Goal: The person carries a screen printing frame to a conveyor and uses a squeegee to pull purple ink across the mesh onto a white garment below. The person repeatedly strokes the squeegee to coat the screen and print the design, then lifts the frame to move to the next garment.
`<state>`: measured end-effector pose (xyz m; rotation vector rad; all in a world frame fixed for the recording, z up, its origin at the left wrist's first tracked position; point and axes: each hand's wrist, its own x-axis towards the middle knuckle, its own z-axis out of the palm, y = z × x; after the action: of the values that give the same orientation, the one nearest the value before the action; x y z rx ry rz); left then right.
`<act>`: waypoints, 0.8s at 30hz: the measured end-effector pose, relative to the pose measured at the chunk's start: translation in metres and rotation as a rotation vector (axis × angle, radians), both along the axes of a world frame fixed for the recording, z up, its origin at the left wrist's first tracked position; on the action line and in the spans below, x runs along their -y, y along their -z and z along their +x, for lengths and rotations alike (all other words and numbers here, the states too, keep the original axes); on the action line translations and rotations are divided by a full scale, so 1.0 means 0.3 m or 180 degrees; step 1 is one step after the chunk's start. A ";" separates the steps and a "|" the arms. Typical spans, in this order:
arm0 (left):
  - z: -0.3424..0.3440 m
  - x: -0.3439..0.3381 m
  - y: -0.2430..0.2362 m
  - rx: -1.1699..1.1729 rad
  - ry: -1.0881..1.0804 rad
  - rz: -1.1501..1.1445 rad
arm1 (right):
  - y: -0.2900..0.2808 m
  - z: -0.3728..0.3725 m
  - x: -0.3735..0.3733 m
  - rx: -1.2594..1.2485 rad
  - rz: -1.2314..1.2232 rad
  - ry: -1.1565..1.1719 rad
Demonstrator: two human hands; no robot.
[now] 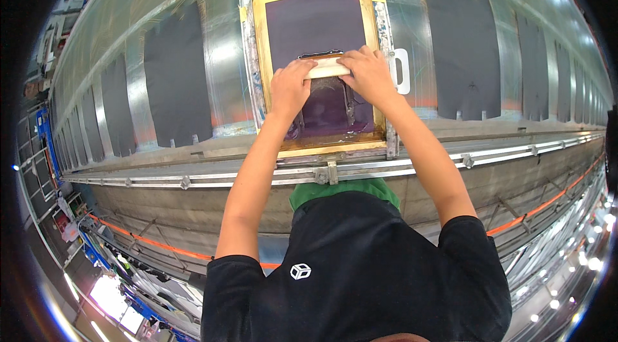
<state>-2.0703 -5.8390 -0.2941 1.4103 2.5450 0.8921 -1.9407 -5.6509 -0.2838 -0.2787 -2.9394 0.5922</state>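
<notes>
- My left hand (291,86) and right hand (368,75) are both clamped on the squeegee (327,69), a pale wooden bar with dark ink beneath it.
- It sits mid-screen (315,23), inside the yellow frame (259,52), which lies at the table's (219,52) near edge.
- Purple mesh lies open beyond the bar; frame sides stand close to both ends.
- Its long axis runs left to right, across the frame.
- Dark cloth pieces (175,78) flank the frame.
</notes>
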 end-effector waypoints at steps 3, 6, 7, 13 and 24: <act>0.081 0.053 0.008 -0.0103 0.0048 -0.0373 | 0.039 0.096 0.080 -0.0144 -0.0255 0.0162; 0.203 0.177 0.040 -0.0295 0.0149 -0.0288 | 0.007 0.232 0.199 0.0029 -0.0552 0.0156; 0.239 0.208 0.040 -0.0288 0.0159 -0.0295 | 0.006 0.267 0.224 0.0080 -0.0615 0.0162; 0.154 0.153 0.029 -0.0271 0.0027 -0.0042 | 0.000 0.171 0.152 -0.0284 -0.0339 0.0176; 0.192 0.163 0.025 -0.0274 0.0249 -0.0404 | 0.075 0.241 0.188 -0.0225 -0.0567 0.0168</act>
<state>-2.0128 -5.8878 -0.3015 1.5288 2.5363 0.6592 -1.8684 -5.7074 -0.3063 -0.3451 -2.8060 0.8397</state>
